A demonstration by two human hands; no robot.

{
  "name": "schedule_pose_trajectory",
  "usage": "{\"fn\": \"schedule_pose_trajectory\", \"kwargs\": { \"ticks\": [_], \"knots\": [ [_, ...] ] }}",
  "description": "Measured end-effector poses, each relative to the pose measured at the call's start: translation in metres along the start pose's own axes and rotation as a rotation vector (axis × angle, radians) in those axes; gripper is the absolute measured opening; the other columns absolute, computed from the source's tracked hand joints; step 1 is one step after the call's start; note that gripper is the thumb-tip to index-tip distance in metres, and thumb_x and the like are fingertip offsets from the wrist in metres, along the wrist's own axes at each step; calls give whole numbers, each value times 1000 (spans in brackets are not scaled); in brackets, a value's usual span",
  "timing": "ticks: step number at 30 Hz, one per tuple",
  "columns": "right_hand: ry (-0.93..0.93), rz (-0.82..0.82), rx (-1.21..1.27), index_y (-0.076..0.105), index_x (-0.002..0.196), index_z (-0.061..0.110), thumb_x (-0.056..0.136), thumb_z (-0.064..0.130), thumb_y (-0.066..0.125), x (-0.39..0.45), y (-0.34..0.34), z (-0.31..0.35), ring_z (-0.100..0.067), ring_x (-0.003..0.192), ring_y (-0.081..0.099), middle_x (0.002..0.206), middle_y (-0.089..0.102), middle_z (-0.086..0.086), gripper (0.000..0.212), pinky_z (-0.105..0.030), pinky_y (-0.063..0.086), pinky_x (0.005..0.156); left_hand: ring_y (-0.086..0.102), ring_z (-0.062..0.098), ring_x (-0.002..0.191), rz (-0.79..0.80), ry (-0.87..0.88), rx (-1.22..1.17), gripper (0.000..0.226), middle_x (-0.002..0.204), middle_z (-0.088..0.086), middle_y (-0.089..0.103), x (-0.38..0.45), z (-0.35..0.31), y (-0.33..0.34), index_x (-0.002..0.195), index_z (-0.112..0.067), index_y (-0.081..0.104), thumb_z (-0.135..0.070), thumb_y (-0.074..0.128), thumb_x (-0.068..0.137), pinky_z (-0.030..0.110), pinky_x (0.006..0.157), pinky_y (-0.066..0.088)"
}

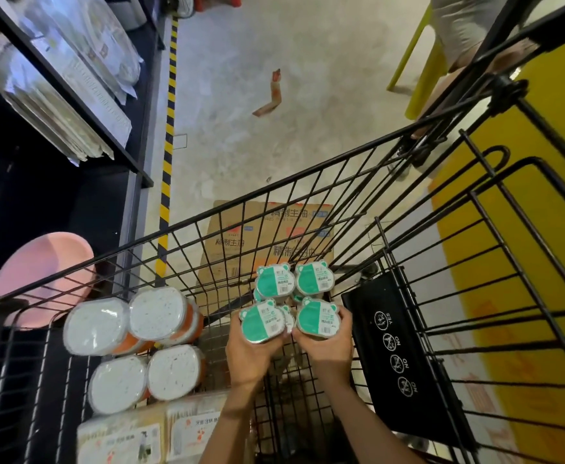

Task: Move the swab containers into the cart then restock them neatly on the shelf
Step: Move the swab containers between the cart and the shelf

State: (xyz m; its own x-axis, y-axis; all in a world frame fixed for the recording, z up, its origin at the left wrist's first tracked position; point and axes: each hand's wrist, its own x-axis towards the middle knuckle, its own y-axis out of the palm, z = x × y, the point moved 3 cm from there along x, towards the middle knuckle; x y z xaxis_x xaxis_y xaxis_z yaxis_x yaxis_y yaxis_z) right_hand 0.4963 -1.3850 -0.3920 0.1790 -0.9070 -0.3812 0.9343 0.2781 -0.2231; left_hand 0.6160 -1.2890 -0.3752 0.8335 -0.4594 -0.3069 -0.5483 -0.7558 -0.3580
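Inside the black wire cart my left hand grips a green-lidded, bear-shaped swab container. My right hand grips another green-lidded container beside it. A third lid peeks out between the two. Just beyond them two more green-lidded containers stand side by side, with others partly hidden beneath. On the cart's left side lie several white-lidded round containers with orange bases, stacked in two rows.
Boxed swab packs lie at the cart's near left. The folded black child seat is at right. A dark shelf unit with packaged goods stands left, a pink basin below it. A cardboard box lies under the cart; a yellow wall is at right.
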Motion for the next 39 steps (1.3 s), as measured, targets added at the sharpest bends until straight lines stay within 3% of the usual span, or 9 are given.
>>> {"fn": "schedule_pose_trajectory", "kwargs": {
  "ticks": [6,10,14,16,21,26,31,34,39],
  "knots": [
    [-16,35,57,46,118,24,53,-4,89,-22,-16,37,21,92,56,103,59,17,83,4,42,68,59,-2,95,-5,27,17,74,109,-7,63,-22,-40,-21,112,-23,48,-19,93,53,5,72,44],
    [-76,128,52,49,126,22,59,0,88,-51,-29,78,-3,107,60,114,63,6,81,-3,47,77,62,12,102,-21,62,-34,74,112,1,65,-46,-78,-43,114,-15,51,-11,92,53,19,81,50],
    [-161,244,46,42,137,13,61,1,87,-86,-38,131,-15,122,53,129,57,-4,89,-29,48,99,61,-14,88,-99,141,-94,70,98,-15,64,-78,-123,-74,103,-27,49,-8,92,50,3,67,47],
    [-223,324,26,37,142,15,61,6,88,-107,-41,158,-14,125,48,134,52,-2,96,-36,42,107,60,-16,88,-150,190,-100,71,97,-17,64,-97,-142,-95,104,-26,50,-8,92,51,2,66,45],
    [-385,553,26,42,131,14,60,1,87,-164,-49,218,-14,112,57,120,58,-3,85,-20,49,90,66,1,91,-292,246,-207,73,96,-6,69,-163,-183,-154,106,-25,50,-17,91,46,22,75,54],
    [-541,813,84,49,107,24,61,-16,80,-241,-55,257,7,88,64,92,68,10,69,-7,49,71,64,0,91,-513,318,-221,66,98,-19,67,-257,-200,-214,103,-35,51,-23,84,48,10,71,48],
    [-595,1084,99,48,111,27,60,-13,81,-340,-48,265,6,87,65,100,66,6,73,-8,49,68,65,4,93,-740,333,-221,65,101,-14,68,-364,-192,-277,105,-30,51,-11,82,52,19,78,51],
    [-620,1239,73,47,113,31,57,-8,85,-411,-44,256,5,92,64,100,68,13,78,-8,49,72,65,2,94,-850,337,-213,68,104,-7,68,-434,-176,-315,110,-22,50,-12,86,53,13,76,50],
    [-662,1522,36,45,121,30,55,3,89,-538,-51,223,1,101,63,110,65,10,84,-9,49,75,64,2,96,-1057,299,-198,74,103,-14,68,-566,-129,-370,114,-18,50,-18,93,53,12,76,49]
  ]
}}
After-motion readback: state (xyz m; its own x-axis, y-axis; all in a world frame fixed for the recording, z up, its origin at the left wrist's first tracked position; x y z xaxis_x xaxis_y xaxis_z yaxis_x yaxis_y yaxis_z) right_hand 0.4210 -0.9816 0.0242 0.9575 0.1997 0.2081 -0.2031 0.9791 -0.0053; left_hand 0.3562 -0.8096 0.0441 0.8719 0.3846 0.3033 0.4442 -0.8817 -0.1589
